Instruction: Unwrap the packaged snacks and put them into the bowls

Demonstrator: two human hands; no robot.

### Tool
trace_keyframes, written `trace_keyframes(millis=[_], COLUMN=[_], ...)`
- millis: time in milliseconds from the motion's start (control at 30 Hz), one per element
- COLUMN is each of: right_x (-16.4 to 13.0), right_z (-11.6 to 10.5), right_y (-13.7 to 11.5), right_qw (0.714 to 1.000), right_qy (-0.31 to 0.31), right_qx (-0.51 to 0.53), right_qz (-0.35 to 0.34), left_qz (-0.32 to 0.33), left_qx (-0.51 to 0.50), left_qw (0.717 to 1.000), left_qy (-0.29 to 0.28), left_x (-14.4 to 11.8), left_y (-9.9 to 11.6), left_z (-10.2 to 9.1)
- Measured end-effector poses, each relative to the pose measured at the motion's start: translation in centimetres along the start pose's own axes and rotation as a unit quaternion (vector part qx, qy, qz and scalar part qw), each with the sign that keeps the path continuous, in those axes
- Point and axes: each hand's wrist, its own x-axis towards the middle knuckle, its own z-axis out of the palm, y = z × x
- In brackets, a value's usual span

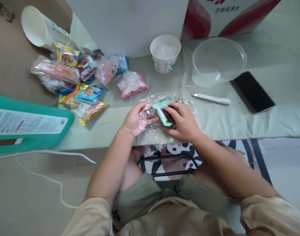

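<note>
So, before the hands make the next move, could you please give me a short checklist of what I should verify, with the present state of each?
1. Right hand has hold of the green packet: ok.
2. Left hand free of the clear plastic: not ok, plastic lies against its fingers.
3. Cutter knife apart from both hands: ok, it lies to the right of them.
4. Knife blade drawn in: cannot tell, the tip is too small.
5. Short paper cup standing upright: ok.
6. Phone not touching the tub: cannot tell, their edges meet in this view.
</note>
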Motion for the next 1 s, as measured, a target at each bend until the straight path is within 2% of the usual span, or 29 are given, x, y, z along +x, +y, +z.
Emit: trace_keyframes(millis=[200, 333, 400, 500, 600, 667, 700, 767, 800, 867, 900, 933, 1000], right_x=[1.1, 1.3, 0.9, 0.4, 1.7, 4.0, 5.5, 8.6, 10.0, 11.9, 12.2, 12.1, 10.5], right_z=[-0.2, -0.7, -1.0, -2.8, -6.8, -10.0, -11.4, -13.5, -14.0, -14.2, -14.0, -13.5, -12.0], right_y=[1.5, 2.4, 2.7, 3.0, 3.1, 3.5, 3.8, 4.8, 5.3, 5.9, 5.9, 5.6, 4.5], right_qw=[0.983, 0.935, 0.911, 0.905, 0.91, 0.925, 0.932, 0.938, 0.937, 0.921, 0.915, 0.916, 0.943], right_qy=[0.034, 0.012, 0.026, 0.138, 0.25, 0.321, 0.325, 0.246, 0.177, 0.062, 0.024, 0.009, 0.026], right_qx=[0.176, 0.333, 0.373, 0.347, 0.279, 0.136, 0.054, -0.089, -0.146, -0.231, -0.253, -0.259, -0.219], right_qz=[0.048, 0.119, 0.172, 0.206, 0.181, 0.153, 0.15, 0.226, 0.264, 0.308, 0.313, 0.305, 0.25], left_qz=[-0.074, -0.087, -0.076, -0.05, -0.026, -0.005, 0.005, 0.023, 0.03, 0.045, 0.055, 0.065, 0.079], left_qx=[-0.101, -0.145, -0.149, -0.113, -0.051, -0.006, 0.021, 0.08, 0.11, 0.157, 0.171, 0.181, 0.199], left_qw=[0.992, 0.984, 0.981, 0.985, 0.991, 0.994, 0.995, 0.994, 0.991, 0.985, 0.982, 0.979, 0.974], left_qy=[-0.006, 0.061, 0.099, 0.121, 0.12, 0.106, 0.094, 0.074, 0.067, 0.061, 0.062, 0.062, 0.068], left_x=[-0.8, -0.1, 0.3, 0.6, 0.6, 0.5, 0.5, 0.4, 0.4, 0.3, 0.3, 0.4, 0.4], left_y=[1.5, 2.0, 2.2, 2.3, 1.9, 1.5, 1.3, 1.1, 1.1, 1.1, 1.1, 1.2, 1.3], left_z=[1.1, 0.8, 0.8, 0.9, 1.0, 1.1, 1.1, 1.0, 0.9, 0.6, 0.4, 0.1, -0.6])
